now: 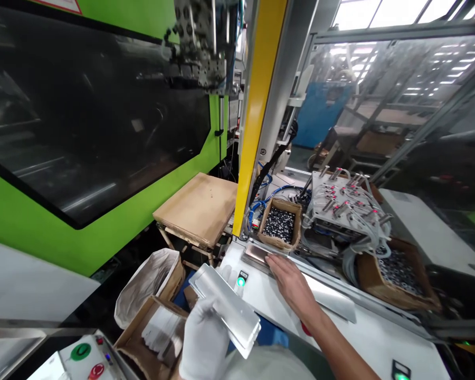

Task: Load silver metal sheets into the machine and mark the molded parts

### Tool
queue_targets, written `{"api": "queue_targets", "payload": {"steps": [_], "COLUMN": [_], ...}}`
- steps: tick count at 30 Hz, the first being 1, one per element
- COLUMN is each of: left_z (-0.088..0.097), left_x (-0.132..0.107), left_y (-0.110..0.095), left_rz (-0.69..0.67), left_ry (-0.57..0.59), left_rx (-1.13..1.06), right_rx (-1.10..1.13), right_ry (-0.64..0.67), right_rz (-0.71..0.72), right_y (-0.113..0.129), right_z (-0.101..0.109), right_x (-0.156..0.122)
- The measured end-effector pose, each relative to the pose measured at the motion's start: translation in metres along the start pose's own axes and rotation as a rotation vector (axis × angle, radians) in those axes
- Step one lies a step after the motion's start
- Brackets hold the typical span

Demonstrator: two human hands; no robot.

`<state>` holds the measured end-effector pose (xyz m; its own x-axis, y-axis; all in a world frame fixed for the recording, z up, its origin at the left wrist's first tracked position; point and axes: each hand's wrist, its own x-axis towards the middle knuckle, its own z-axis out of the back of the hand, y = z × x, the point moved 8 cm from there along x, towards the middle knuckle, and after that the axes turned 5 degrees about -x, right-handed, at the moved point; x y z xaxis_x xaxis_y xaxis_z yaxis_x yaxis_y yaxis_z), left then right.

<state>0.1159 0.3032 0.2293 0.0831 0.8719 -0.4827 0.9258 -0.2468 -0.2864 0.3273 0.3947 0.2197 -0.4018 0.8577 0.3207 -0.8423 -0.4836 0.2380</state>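
Note:
My left hand, in a white glove, is closed round a small stack of long silvery metal plates, held tilted in front of the bench. The thumb lies across the top plate. My right hand is bare, its fingers stretched out with the tips on a long flat metal plate at the back of the white bench. Partly behind my right forearm, another silvery plate lies along the bench. Between my hands a small switch with a green light is set into the bench top.
Small dark parts fill a cardboard box behind the bench; a second box of parts stands right of the tubed fixture. A yellow post rises ahead. Left are a wooden table, a lined box and a green machine.

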Motion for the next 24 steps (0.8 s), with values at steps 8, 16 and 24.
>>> {"api": "queue_targets", "payload": {"steps": [8,16,24], "left_z": [-0.005,-0.022,-0.010], "left_x": [-0.009,-0.011,-0.006], "left_y": [0.009,0.032,0.025], "left_rz": [-0.029,0.053,-0.007], "left_ry": [-0.013,-0.017,-0.105], "left_rx": [-0.107,-0.015,0.173], "right_rx": [0.190,0.976,0.822], "right_ry": [-0.113,0.569,0.532], "right_rz": [-0.061,-0.323,-0.363], "right_y": [0.011,0.075,0.058], "right_z": [0.030,0.038,0.038], "right_x": [0.005,-0.007,0.003]}}
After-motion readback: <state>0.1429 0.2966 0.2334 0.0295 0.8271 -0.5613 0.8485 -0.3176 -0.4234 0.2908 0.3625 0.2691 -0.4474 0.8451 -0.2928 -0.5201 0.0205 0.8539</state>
